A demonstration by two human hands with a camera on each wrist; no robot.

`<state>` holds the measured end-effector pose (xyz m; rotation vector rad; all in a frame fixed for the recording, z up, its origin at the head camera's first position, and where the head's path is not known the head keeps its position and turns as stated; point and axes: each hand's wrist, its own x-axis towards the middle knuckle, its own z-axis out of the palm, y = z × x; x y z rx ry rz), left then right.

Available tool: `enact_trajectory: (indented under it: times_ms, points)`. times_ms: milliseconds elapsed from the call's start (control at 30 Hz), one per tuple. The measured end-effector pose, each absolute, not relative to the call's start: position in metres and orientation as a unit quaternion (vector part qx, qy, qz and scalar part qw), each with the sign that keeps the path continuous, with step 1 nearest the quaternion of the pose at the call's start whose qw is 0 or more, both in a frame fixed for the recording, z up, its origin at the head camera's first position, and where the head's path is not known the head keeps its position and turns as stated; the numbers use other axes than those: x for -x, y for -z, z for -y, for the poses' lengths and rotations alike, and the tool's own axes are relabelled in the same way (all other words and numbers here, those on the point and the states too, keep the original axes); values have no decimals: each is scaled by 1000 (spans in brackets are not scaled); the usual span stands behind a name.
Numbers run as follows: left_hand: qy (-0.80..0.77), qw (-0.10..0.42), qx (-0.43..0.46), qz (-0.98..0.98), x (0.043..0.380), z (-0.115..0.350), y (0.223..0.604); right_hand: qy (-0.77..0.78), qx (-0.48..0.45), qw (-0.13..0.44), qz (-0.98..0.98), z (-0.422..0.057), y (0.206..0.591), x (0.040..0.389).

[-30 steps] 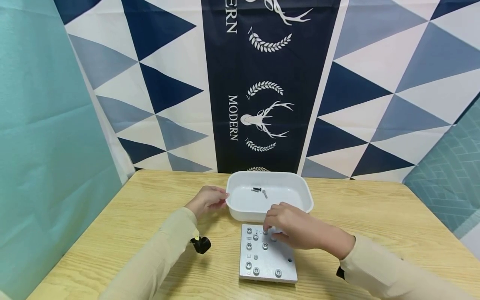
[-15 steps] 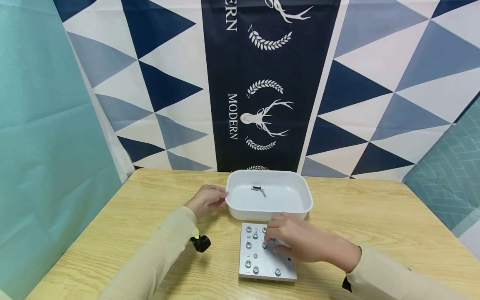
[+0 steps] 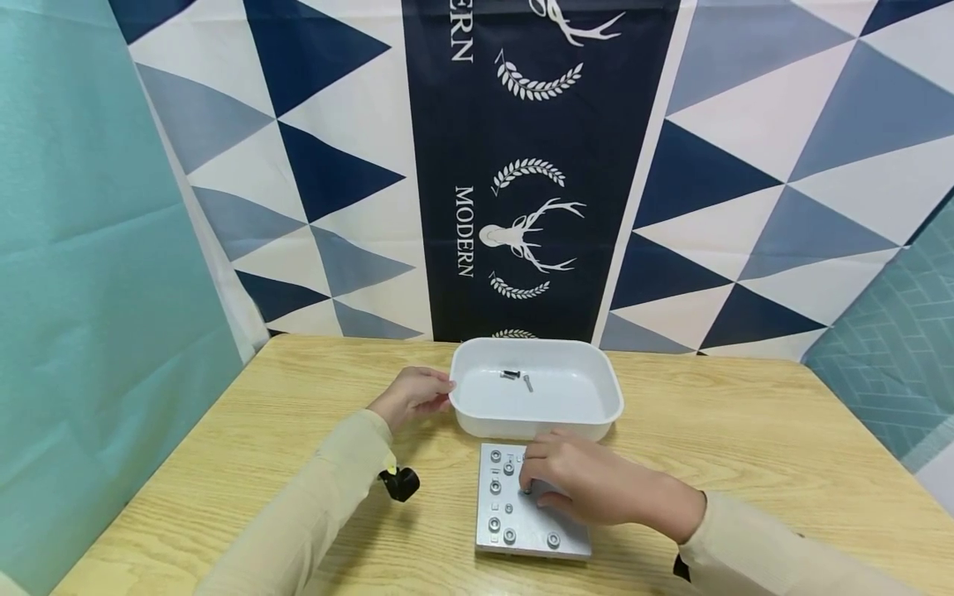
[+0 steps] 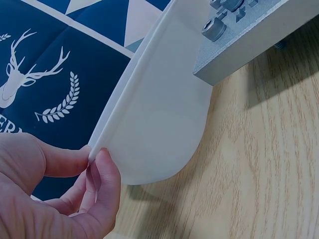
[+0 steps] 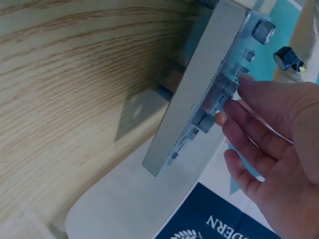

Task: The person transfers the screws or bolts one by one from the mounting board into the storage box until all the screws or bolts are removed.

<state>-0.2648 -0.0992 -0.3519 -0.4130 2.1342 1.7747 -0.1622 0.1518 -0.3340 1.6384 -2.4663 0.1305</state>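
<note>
Silver plate (image 3: 532, 517) holds centre stage, lying on the wooden table (image 3: 246, 439) just on the near side of the white tray (image 3: 488, 428). Start at the far left: a teal sheet (image 3: 97, 273) hangs beside the table. Next in, a pale left sleeve (image 3: 309, 505) slants across the wood, a small black device (image 3: 403, 485) poking out by the cuff, and on to the left hand (image 3: 415, 392): it has the tray's left rim pinched between thumb and fingers, plain in the left wrist view. Inside the tray, loose screws (image 3: 528, 383) lie on the floor, one of them dark. Behind it, a navy panel (image 3: 537, 136) with white antlers and the word MODERN. On to the plate: bolts (image 3: 494, 525) dot its left side, heads up, and the right wrist view catches a threaded end (image 5: 165, 93) sticking out underneath. Over the plate's upper right, the right hand (image 3: 577, 480), fingers bent, forefinger right at a bolt head (image 3: 527, 490), thumb close by; whether it grasps that head, I can't tell. Right sleeve (image 3: 782, 542) runs to the corner, teal brick-patterned cloth (image 3: 887, 331) beyond.
</note>
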Motion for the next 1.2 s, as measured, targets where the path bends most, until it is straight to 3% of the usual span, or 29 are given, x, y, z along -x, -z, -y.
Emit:
enact_trajectory:
  times_ms: [467,1200]
  points:
    - [-622,166,144,-752,265,97,348,-32,-565,124,815,-145,341,171]
    - [-618,163,146,-755,263,98,351,-15,-565,117,817,-140,337,169]
